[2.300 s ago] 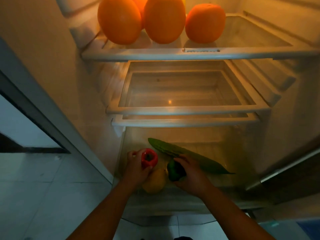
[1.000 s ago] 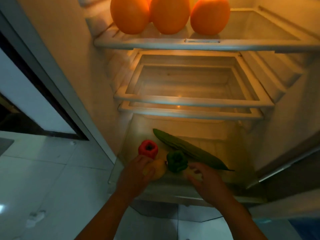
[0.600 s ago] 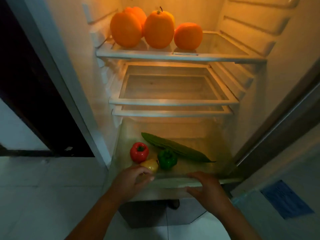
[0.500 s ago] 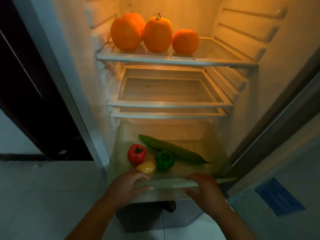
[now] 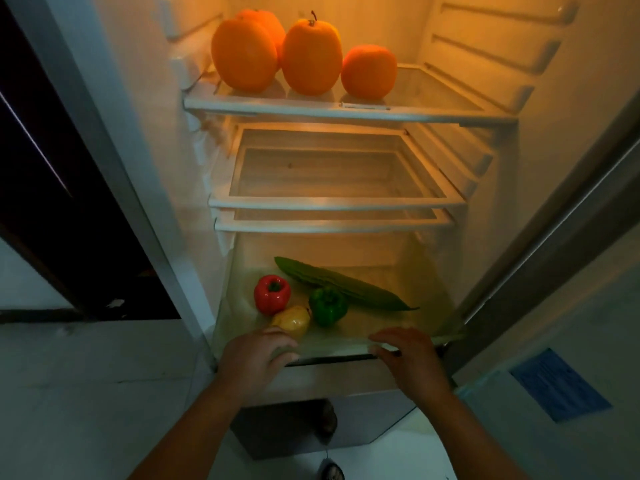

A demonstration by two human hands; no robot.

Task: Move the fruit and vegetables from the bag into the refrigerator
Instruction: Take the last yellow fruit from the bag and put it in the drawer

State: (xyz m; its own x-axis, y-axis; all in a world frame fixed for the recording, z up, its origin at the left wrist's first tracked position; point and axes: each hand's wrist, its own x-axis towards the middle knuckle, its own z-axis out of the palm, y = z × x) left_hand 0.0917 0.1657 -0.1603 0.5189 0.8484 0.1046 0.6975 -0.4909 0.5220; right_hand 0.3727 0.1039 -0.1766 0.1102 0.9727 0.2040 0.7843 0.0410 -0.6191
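Note:
The refrigerator stands open with its clear bottom drawer (image 5: 346, 344) pulled out. Inside the drawer lie a red bell pepper (image 5: 272, 294), a green bell pepper (image 5: 327, 305), a yellow fruit (image 5: 291, 320) and a long green cucumber (image 5: 341, 284). My left hand (image 5: 258, 358) grips the drawer's front rim at the left, just in front of the yellow fruit. My right hand (image 5: 410, 358) grips the same rim at the right. Several oranges (image 5: 311, 58) sit on the top glass shelf (image 5: 346, 109). The bag is out of view.
Two bare glass shelves (image 5: 339, 202) sit between the top shelf and the drawer. The fridge door (image 5: 554, 271) stands open at the right, with a blue sticker (image 5: 559, 388) low on it. A dark doorway is at the left, white floor tiles below.
My hands let go of the red and green peppers, drew back and took hold of the drawer's front rim. My head moved back, so more of the fridge shows.

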